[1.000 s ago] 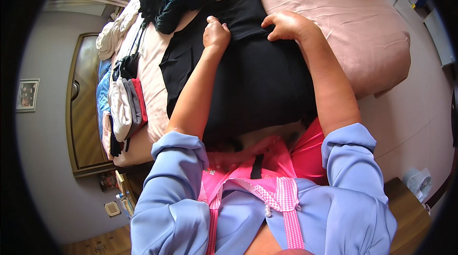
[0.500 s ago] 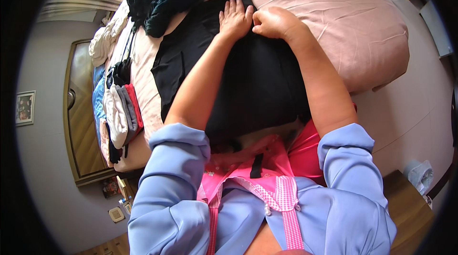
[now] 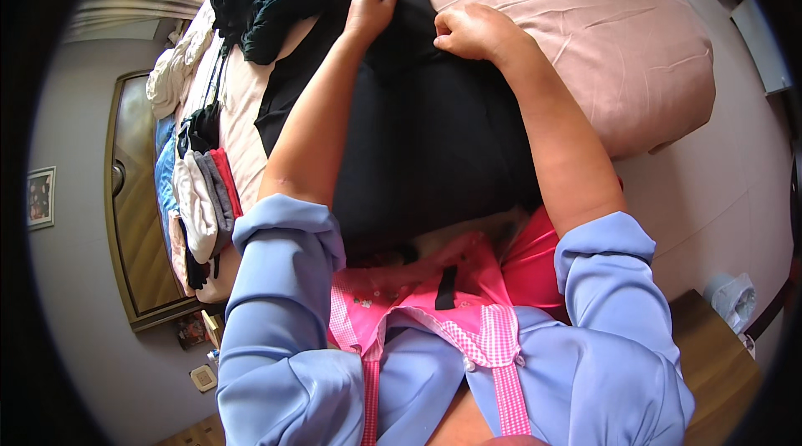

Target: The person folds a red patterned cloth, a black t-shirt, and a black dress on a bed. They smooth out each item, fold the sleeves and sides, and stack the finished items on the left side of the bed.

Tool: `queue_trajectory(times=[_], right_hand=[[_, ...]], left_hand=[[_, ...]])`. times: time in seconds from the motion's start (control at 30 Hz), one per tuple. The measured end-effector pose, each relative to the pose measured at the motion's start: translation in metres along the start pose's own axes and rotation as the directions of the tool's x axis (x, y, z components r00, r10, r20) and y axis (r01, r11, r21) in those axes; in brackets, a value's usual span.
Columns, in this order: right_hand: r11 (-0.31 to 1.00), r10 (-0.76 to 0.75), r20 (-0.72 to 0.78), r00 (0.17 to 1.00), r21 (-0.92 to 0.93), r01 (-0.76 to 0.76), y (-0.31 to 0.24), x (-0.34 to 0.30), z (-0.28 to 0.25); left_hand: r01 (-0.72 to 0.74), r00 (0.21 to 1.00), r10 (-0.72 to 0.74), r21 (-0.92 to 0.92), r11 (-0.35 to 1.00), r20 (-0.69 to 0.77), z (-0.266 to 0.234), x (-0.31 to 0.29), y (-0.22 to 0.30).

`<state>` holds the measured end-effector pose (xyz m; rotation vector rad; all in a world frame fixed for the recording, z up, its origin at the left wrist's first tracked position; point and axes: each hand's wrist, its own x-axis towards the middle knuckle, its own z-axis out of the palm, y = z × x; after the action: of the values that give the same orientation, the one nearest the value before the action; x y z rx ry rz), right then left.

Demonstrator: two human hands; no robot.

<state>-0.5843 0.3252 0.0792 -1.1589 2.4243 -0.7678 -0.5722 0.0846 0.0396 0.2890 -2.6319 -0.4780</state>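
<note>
A black garment [image 3: 426,145] lies spread on the pink-sheeted bed [image 3: 622,70], running from the near edge toward the heap of dark clothes [image 3: 288,7] by the far edge. Its visible face is plain black; the framed picture [image 3: 40,197] on the wall is too small to make out. The person's hands are apart, both arms stretched forward: the left hand [image 3: 368,10] sits at the garment's far end, fingers bent, thumb out to the right; the right hand [image 3: 472,31] curls, knuckles up, at its right-hand border. Whether either one pinches the cloth cannot be told.
</note>
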Motion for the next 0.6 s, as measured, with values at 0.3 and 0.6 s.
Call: queue_trajectory(times=[0.3, 0.6], right_hand=[[0.993, -0.071, -0.018, 0.997, 0.09, 0.072, 0.014, 0.011, 0.002], [0.982, -0.173, -0.082, 0.981, 0.056, 0.178, 0.006, 0.014, 0.016]], left_hand=[[0.103, 0.973, -0.048, 0.238, 0.966, -0.227, -0.008, -0.006, 0.03], [-0.073, 0.972, -0.002, 0.308, 0.949, 0.235, -0.022, -0.115, 0.049]])
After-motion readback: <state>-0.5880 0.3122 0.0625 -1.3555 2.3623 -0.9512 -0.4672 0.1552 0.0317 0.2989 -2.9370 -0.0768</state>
